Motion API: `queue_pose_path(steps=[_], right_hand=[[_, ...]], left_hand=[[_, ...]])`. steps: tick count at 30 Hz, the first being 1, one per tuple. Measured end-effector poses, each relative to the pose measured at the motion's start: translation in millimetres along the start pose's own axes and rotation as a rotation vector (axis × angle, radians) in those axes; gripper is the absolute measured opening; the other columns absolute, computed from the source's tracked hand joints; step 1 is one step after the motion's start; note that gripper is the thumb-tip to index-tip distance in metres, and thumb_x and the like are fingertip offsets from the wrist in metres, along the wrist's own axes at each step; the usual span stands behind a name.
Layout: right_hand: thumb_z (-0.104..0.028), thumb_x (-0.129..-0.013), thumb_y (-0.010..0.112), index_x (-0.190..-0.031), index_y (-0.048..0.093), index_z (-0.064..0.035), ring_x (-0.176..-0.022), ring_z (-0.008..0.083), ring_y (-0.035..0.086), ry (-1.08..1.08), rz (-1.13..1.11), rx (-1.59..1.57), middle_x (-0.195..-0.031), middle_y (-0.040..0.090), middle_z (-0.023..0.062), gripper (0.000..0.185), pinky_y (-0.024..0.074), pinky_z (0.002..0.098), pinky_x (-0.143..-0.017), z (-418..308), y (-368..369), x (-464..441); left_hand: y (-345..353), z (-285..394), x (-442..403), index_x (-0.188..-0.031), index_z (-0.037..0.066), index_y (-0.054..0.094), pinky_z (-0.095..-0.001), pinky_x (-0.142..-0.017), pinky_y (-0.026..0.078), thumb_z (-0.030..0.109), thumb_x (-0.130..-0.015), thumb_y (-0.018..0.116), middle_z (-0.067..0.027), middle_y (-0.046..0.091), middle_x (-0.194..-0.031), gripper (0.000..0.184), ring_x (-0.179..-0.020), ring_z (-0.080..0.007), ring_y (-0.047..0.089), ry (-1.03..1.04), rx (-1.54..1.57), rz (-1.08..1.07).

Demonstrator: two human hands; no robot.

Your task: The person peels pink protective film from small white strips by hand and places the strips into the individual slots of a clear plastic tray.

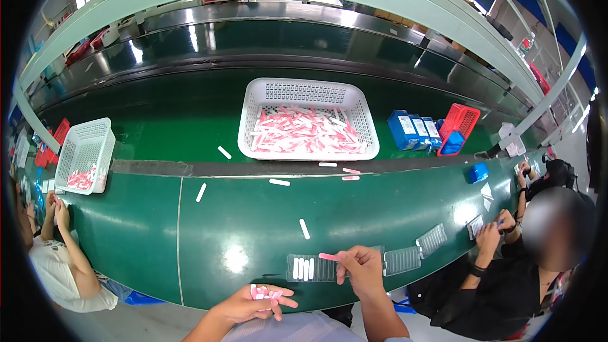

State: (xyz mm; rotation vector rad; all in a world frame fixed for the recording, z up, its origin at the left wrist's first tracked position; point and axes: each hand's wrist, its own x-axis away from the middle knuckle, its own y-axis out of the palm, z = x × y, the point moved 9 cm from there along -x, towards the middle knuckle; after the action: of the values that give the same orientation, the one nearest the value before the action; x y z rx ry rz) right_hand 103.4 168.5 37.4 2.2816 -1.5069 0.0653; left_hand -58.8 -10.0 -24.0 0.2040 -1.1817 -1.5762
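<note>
1. Left hand, bare, palm upward at the near edge of a glossy green tabletop, fingers loosely curled around a small bunch of pink-and-white sticks.
2. Right hand, also bare, pinches one slim pink stick between thumb and forefinger; whether it touches the tray beneath cannot be told.
3. Under that stick lies a shallow, clear plastic tray with ribbed slots. Four white sticks lie side by side in its left part; visible slots to their right show none, so it seems only partly filled.
4. Just right, two more clear ribbed plastic trays.
5. Beyond, loose pink and white sticks lie scattered.
6. Farther back, a large white perforated plastic basket holds a big heap of similar sticks, so plenty appear left. Blue boxes stand to its right.
</note>
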Motion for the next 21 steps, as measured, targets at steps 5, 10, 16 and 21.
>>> queue_pose_path(steps=[5,10,16,21], right_hand=[[-0.003,-0.094,0.068,-0.078,0.065,0.0024,-0.048,0.0160,0.060,0.006,0.004,0.069,-0.063,0.066,0.0118,0.017,0.0500,0.0286,-0.047,5,0,3],[-0.007,-0.087,0.074,-0.085,0.073,-0.0016,-0.055,0.0200,0.065,-0.496,-0.096,0.931,-0.064,0.067,0.0096,0.006,0.0517,0.0318,-0.055,-21,15,11],[-0.014,-0.081,0.080,-0.083,0.074,-0.0073,-0.066,0.0281,0.066,-0.478,-0.199,1.070,-0.071,0.069,0.0067,0.009,0.0513,0.0384,-0.065,-4,18,15],[-0.024,-0.079,0.084,-0.088,0.076,-0.0081,-0.062,0.0253,0.063,-0.752,-0.224,1.281,-0.068,0.067,0.0066,0.019,0.0476,0.0387,-0.061,2,31,23]], left_hand=[[1,-1,-1,-0.138,-0.009,0.053,-0.0226,-0.051,0.036,0.004,-0.102,0.057,-0.0277,0.066,-0.125,0.038,-0.082,-0.0215,0.071,-0.018,-0.003,-0.008],[-2,-1,1,-0.138,-0.009,0.053,-0.0222,-0.052,0.036,0.004,-0.103,0.057,-0.0277,0.066,-0.126,0.038,-0.083,-0.0209,0.071,-0.013,0.010,0.015],[-1,-3,-1,-0.138,-0.008,0.053,-0.0221,-0.052,0.036,0.005,-0.103,0.056,-0.0278,0.065,-0.128,0.038,-0.083,-0.0206,0.071,0.006,0.010,-0.023],[0,-3,-3,-0.139,-0.009,0.052,-0.0218,-0.052,0.036,0.005,-0.103,0.056,-0.0281,0.064,-0.129,0.039,-0.084,-0.0207,0.071,-0.029,-0.017,-0.008]])
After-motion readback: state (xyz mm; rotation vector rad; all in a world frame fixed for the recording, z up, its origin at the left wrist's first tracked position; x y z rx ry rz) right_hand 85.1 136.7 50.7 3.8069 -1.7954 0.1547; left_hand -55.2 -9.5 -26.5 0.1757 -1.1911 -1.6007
